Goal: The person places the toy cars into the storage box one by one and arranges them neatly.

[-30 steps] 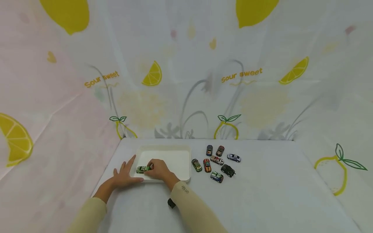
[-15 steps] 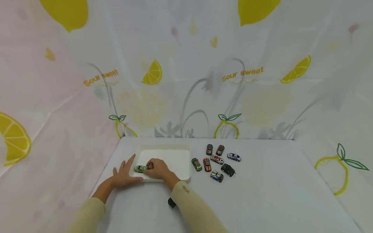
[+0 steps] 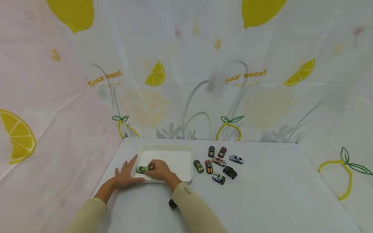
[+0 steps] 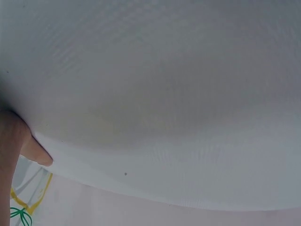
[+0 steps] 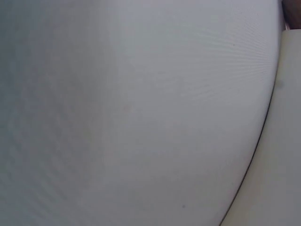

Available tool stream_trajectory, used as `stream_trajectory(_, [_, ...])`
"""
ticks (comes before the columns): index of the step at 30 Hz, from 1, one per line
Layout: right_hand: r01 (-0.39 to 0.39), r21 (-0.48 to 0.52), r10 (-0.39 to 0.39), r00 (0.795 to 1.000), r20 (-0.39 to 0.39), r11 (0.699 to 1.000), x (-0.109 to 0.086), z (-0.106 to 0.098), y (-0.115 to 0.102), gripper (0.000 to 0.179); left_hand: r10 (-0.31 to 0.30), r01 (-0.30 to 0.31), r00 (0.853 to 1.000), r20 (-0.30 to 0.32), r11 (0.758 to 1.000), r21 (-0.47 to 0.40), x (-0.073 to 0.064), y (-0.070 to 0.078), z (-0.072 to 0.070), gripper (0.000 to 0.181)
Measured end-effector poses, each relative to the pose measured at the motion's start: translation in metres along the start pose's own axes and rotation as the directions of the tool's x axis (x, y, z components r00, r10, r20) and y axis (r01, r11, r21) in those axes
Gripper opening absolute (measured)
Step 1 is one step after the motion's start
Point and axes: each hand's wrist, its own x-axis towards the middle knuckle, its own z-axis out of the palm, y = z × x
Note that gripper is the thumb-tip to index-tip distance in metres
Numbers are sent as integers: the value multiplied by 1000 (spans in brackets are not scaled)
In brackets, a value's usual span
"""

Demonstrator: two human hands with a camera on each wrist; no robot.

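In the head view a white tray (image 3: 177, 165) lies on the left part of the white table. My right hand (image 3: 159, 169) reaches into it and pinches the rear end of a green patterned toy car (image 3: 142, 170) near the tray's front left corner. Around that corner lies my left hand (image 3: 127, 174), its fingers spread by the left side and its thumb along the front rim. Part of the left hand (image 4: 19, 141) shows at the edge of the left wrist view. The right wrist view shows mostly white surface, without the car.
Several toy cars stand right of the tray, among them a green-gold one (image 3: 198, 166), a red-orange one (image 3: 209, 166), a white one (image 3: 236, 159) and a dark army-style vehicle (image 3: 230, 172). A small black object (image 3: 172, 204) sits beside the right sleeve. Lemon-printed cloth (image 3: 186, 97) rises behind.
The green toy car has slid slightly left inside the tray, still pinched by my right hand. My left hand keeps its place. The head view has shifted a little.
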Motion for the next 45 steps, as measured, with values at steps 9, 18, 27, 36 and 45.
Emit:
stream_trajectory(9, [4,-18,-4,1000,4,1000,1,-2,1,25,0,0,1000,6,1000,4,2,2,0,123])
stream_trajectory(18, [-13,8,12,1000,19,1000,1,-4,-3,26,-5,5,1000,4,1000,11,0,3,-2,122])
stream_trajectory(27, [-23,13,23,999,22,1000,1,-4,-1,26,9,-9,1000,-6,1000,-1,1,1,-1,122])
stream_trajectory(36, [-13,8,13,1000,28,1000,1,0,4,27,12,-12,1000,-4,1000,0,-1,0,3,119])
stream_trajectory(45, [-27,25,26,999,21,999,-1,1,1,29,22,-22,999,-23,1000,-5,-3,-1,2,117])
